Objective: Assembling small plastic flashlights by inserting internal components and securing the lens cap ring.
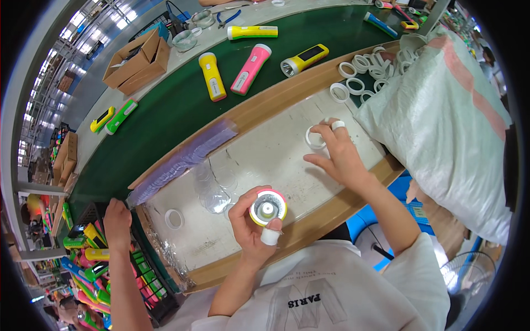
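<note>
My left hand (251, 231) is closed round a flashlight (268, 208), its open head facing up and showing a silver reflector inside a pink and yellow rim. A white wrap covers the thumb. Over the tray's right part, my right hand (342, 157) is open, thumb apart from the fingers, with a fingertip over a white ring (314, 144); whether it grips the ring I cannot tell. One of its fingers also has a white wrap. Clear round lenses (215, 201) lie left of the flashlight, and a long row of stacked lenses (182, 163) lines the tray's far side.
The cardboard-edged tray (265, 94) borders a green belt (171, 105) carrying several flashlights (251, 69). White rings (353, 85) spill from a white sack (441, 132) at right. Left are a black crate (146, 281) of flashlights, another person's hand (117, 220) and an open carton (138, 63).
</note>
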### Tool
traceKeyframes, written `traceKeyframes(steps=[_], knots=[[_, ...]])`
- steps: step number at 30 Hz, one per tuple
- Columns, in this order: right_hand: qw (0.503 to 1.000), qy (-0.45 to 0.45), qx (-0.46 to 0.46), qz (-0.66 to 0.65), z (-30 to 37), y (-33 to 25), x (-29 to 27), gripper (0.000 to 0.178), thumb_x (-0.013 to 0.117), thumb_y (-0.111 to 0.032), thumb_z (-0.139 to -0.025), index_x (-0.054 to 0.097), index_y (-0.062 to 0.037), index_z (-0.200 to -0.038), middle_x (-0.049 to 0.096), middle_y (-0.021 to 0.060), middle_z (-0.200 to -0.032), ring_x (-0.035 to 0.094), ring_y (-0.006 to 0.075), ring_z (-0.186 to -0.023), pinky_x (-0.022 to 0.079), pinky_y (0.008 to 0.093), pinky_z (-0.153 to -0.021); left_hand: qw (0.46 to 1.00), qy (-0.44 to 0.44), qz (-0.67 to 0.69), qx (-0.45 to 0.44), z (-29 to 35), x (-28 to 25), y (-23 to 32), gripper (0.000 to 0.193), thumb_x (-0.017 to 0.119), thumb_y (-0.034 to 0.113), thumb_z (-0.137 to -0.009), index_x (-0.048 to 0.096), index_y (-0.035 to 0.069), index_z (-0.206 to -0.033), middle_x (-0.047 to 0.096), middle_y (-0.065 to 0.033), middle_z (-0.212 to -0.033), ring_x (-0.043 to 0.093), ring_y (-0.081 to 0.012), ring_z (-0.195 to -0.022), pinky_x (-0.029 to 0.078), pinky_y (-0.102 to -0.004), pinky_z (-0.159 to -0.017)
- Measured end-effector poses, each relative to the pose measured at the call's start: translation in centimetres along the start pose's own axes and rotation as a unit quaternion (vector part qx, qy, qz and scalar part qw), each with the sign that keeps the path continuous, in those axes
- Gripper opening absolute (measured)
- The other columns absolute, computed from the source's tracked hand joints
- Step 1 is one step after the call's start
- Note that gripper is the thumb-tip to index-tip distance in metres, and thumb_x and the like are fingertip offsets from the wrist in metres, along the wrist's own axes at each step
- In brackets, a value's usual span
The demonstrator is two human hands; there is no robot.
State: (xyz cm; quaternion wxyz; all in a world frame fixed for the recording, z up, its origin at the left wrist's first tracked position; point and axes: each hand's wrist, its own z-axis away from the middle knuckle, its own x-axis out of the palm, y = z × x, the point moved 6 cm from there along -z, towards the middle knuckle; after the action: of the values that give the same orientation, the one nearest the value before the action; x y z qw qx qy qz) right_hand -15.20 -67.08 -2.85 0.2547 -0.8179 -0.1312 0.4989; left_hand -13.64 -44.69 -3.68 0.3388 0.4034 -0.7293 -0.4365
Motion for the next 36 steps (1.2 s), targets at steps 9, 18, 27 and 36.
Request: traceKeyframes(steps=[9,18,27,36], knots=[[0.941,-0.164,-0.024,-0.294,0.1,-3.7,-1.4,0.015,0.073,-0.013,-0.082,0.062,-0.0031,-0.087,0.053,0.0254,-0.127,0.057,0.038,-0.113,0.044,0.0412,-0.097,0.999,-0.043,-0.033,0.006,-0.5,1.1,-0.2,0.058,0.072,0.018,-0.087,0.037,0.0,-0.13,0.056,-0.0216,-0.123,0.059,-0.0243,-0.107,0.048,-0.0348,-0.092],[0.97,-0.114,-0.191,-0.095,2.3,-10.9,-4.8,0.047,0.082,-0.028,-0.071,0.064,-0.0022,-0.106,0.056,0.0227,-0.113,0.062,0.035,-0.086,0.054,0.0393,-0.07,0.981,-0.089,-0.169,0.048,-0.5,1.5,0.7,0.063,0.072,0.002,-0.078,0.04,-0.002,-0.132,0.057,-0.0219,-0.126,0.061,-0.0326,-0.108,0.05,-0.0383,-0.092],[0.975,-0.071,-0.211,0.016,3.6,-11.4,-4.5,0.053,0.084,-0.034,-0.066,0.064,0.0006,-0.1,0.064,0.0183,-0.103,0.063,0.0293,-0.077,0.05,0.035,-0.062,0.961,-0.078,-0.248,0.098,0.1,1.8,2.3,0.059,0.071,-0.003,-0.067,0.056,0.005,-0.124,0.06,-0.0176,-0.121,0.065,-0.0333,-0.096,0.056,-0.0367,-0.077],[0.946,-0.298,-0.129,0.012,2.8,-12.3,-6.3,0.061,0.077,-0.015,-0.072,0.055,-0.0046,-0.128,0.057,0.0148,-0.11,0.064,0.0296,-0.086,0.055,0.0347,-0.069,0.856,-0.103,-0.455,0.223,1.4,4.6,4.5,0.029,0.068,0.017,-0.078,0.061,0.023,-0.106,0.06,-0.015,-0.106,0.064,-0.0224,-0.09,0.056,-0.0289,-0.068]])
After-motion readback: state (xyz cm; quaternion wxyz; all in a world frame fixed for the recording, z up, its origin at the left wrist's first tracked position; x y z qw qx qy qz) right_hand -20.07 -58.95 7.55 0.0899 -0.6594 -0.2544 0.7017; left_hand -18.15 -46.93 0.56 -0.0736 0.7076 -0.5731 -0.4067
